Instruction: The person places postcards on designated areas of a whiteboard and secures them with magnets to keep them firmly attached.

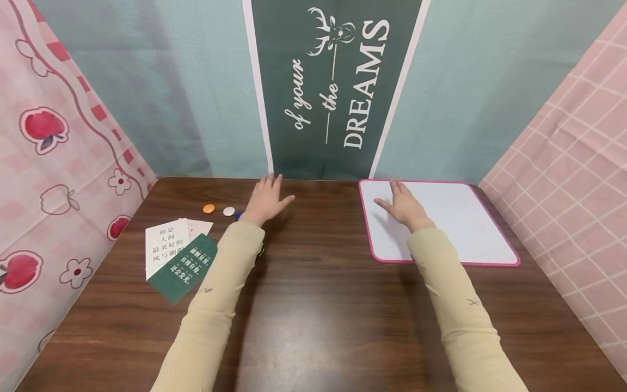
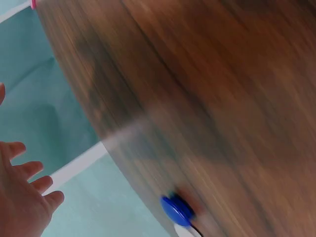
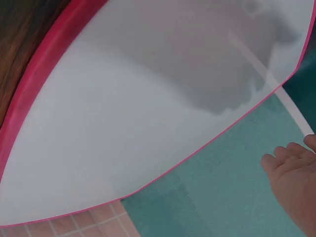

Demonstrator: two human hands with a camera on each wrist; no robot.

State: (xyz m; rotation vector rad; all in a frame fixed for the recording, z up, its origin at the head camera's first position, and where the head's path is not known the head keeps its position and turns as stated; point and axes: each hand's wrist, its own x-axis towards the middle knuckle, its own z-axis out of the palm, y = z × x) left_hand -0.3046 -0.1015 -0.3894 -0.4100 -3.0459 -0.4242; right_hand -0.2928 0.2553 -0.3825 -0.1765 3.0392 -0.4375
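Note:
My left hand (image 1: 266,200) is held over the far part of the wooden table, fingers straight and spread, holding nothing. Just left of its wrist lies a blue round button-like piece (image 1: 238,215), partly hidden by the hand in the head view and clearer in the left wrist view (image 2: 176,210). A white round piece (image 1: 228,211) and an orange one (image 1: 209,208) lie in a row beside it. My right hand (image 1: 404,206), fingers extended, hovers over the left part of a pink-rimmed whiteboard (image 1: 465,228); its shadow falls on the board in the right wrist view.
At the left lie a white card (image 1: 159,237) with printed writing, a pale card (image 1: 200,226) and a green card (image 1: 183,272) overlapping them. Pale cloth hangs behind the table (image 1: 323,305), with a dark green lettered panel (image 1: 338,98). Patterned pink cloths flank both sides.

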